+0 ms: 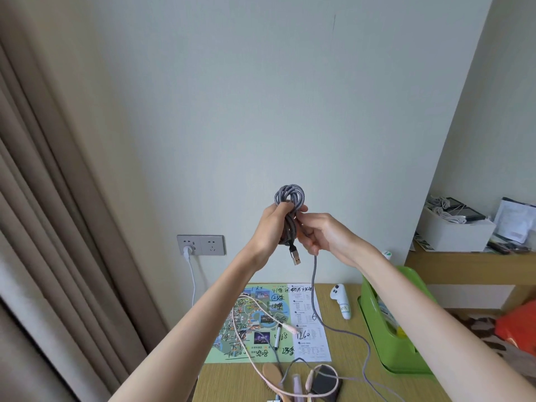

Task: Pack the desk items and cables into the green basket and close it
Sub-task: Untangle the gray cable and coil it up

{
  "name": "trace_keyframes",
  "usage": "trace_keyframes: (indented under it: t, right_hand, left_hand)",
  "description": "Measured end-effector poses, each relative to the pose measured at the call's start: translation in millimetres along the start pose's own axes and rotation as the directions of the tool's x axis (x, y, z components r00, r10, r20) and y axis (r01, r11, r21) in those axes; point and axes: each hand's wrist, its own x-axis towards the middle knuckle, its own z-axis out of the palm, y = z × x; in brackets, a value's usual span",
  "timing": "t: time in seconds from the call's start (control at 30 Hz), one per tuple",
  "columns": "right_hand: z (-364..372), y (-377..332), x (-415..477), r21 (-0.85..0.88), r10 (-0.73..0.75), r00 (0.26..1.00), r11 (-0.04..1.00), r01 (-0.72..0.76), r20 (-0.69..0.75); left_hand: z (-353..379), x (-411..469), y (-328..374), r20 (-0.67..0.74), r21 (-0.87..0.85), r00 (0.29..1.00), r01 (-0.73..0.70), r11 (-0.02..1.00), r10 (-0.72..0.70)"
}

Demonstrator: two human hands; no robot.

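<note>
I hold a grey braided cable (289,198) up in front of the wall. My left hand (272,227) grips its coiled loops, and the USB plug (295,256) dangles below. My right hand (322,236) pinches the loose strand, which trails down to the desk (356,329). The green basket (388,338) stands open at the desk's right, partly behind my right forearm. On the desk lie a pink cable (255,364), a marker pen (277,336), a white controller (341,300), a wooden brush (271,372) and a dark pouch (324,378).
A printed map sheet (261,323) covers the desk's middle. A wall socket (200,245) holds a white plug and cord. Curtains (43,227) hang at the left. A shelf at the right carries a white box (452,230) of cables and papers. An orange bag (519,326) sits at far right.
</note>
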Motion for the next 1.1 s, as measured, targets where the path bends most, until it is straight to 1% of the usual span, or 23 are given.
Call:
trace_keyframes:
  t: [0.07,0.13,0.2,0.23,0.3,0.37,0.43,0.47,0.53,0.6,0.67,0.77,0.83,0.87,0.93,1.03,1.1]
  right_hand:
    - [0,0,-1,-0.055,0.003,1.0,0.998,-0.003,0.002]
    - [1,0,-2,-0.124,0.019,1.0,0.992,-0.019,-0.003]
    - [1,1,-3,-0.17,0.031,0.999,0.985,-0.033,-0.015]
    - [0,1,-4,-0.178,0.03,0.999,0.983,-0.034,-0.026]
    - [-5,1,-5,-0.156,0.027,0.998,0.987,-0.036,-0.06]
    - [-10,1,-7,-0.12,0.027,0.995,0.992,-0.038,-0.092]
    - [-15,-1,-10,-0.11,0.008,0.993,0.994,-0.021,-0.116]
    - [-17,-1,-11,-0.111,-0.009,0.992,0.994,-0.005,-0.126]
    - [-21,-2,-13,-0.11,-0.033,0.989,0.994,0.018,-0.143]
    - [-25,-3,-16,-0.102,-0.038,0.987,0.995,0.022,-0.159]
    - [-29,-4,-17,-0.1,-0.037,0.984,0.995,0.019,-0.176]
    - [-37,-11,-19,-0.115,-0.042,0.985,0.993,0.022,-0.169]
    - [-41,-18,-20,-0.127,-0.048,0.99,0.991,0.032,-0.13]
    - [-43,-21,-21,-0.135,-0.055,0.992,0.99,0.039,-0.116]
    - [-45,-26,-22,-0.171,-0.072,0.992,0.984,0.053,-0.105]
    - [-42,-34,-22,-0.237,-0.092,0.991,0.969,0.065,-0.101]
    - [-38,-36,-21,-0.265,-0.113,0.987,0.961,0.079,-0.113]
  left_hand:
    - [-2,0,-2,0.004,-0.015,1.0,-0.001,1.0,0.001]
    - [-3,1,-4,-0.025,-0.057,0.999,0.025,0.998,-0.027]
    - [-5,3,-4,-0.086,-0.147,0.994,0.059,0.987,-0.073]
    - [-8,5,-3,-0.095,-0.205,0.992,0.064,0.977,-0.085]
    - [-13,8,-1,-0.067,-0.31,0.995,0.046,0.949,-0.071]
    - [-17,10,3,-0.023,-0.47,0.999,0.032,0.882,-0.048]
    - [-22,11,8,0.013,-0.631,0.999,0.035,0.775,-0.034]
    - [-24,11,9,0.016,-0.667,0.999,0.035,0.744,-0.033]
    - [-29,14,10,-0.013,-0.663,0.999,0.028,0.748,-0.049]
    - [-33,16,9,-0.055,-0.629,0.996,0.023,0.777,-0.073]
    - [-35,18,7,-0.081,-0.55,0.992,0.033,0.834,-0.093]
    - [-36,17,2,-0.102,-0.292,0.992,0.048,0.955,-0.081]
    - [-35,14,0,-0.093,-0.034,0.995,0.045,0.998,-0.048]
    - [-34,14,-2,-0.082,0.086,0.996,0.047,0.995,-0.04]
    - [-31,13,-6,-0.044,0.238,0.998,0.051,0.97,-0.042]
    - [-22,9,-10,0.023,0.349,0.999,0.033,0.937,-0.044]
    - [-14,5,-10,0.09,0.365,0.995,0.004,0.931,-0.039]
